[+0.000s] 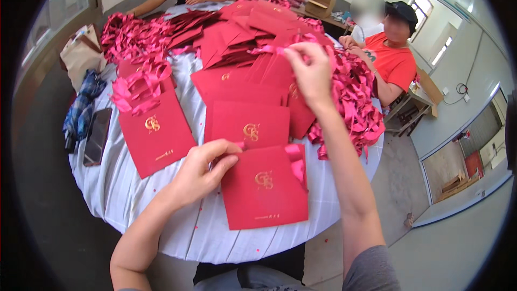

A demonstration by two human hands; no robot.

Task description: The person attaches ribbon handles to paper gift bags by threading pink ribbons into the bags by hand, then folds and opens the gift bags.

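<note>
Close to me, a red paper bag (265, 196) with a gold emblem lies flat on the cloth-covered table. My left hand (202, 170) pinches its upper left corner between thumb and fingers. A loop of pink ribbon (295, 164) shows at the bag's upper right. Farther off, my right hand (311, 70) is raised over the pile, thumb and forefinger closed on the end of a pink ribbon strip (267, 50). Just beyond the near bag lies another red bag (250, 121). To the left is a finished-looking stack of bags (156, 137) topped with ribbon handles.
Heaped red bags (237, 35) cover the table's middle, with ribbon piles at left (132, 40) and right (355, 102). A phone (97, 137), a folded blue umbrella (83, 105) and a cream bag (82, 54) sit along the left edge. Several people are around the table.
</note>
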